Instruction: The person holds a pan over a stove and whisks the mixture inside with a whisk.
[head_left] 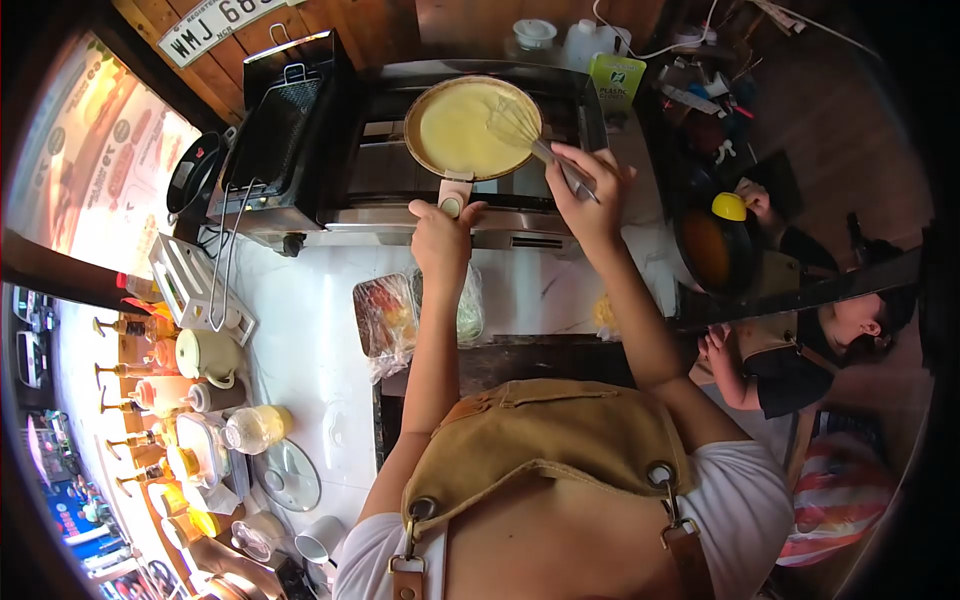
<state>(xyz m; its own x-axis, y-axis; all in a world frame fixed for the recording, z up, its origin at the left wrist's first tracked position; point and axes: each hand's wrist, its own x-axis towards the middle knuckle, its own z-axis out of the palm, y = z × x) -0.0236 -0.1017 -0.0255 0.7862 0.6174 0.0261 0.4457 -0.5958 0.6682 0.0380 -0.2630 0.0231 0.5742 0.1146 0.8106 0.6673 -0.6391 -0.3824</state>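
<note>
My left hand [443,238] is wrapped round the pale handle [454,190] of a frying pan [411,137] above the stove [370,170]. A pale yellow liquid [455,125] covers the pan's bottom. In my right hand [590,195] is a whisk [570,172], gripped by its metal handle. Its wire loops [514,122] lie over the right side of the pan, at the yellow liquid. Below my left hand, two plastic-wrapped food containers [385,315] rest on the white counter, partly hidden by my forearm.
A black grill [280,130] stands left of the stove. Pump bottles [150,395], jars and a glass lid [287,475] line the left counter [320,390]. At right, a co-worker [790,340] is near a dark pan [712,250] of orange liquid, one hand holding a yellow cup [730,206].
</note>
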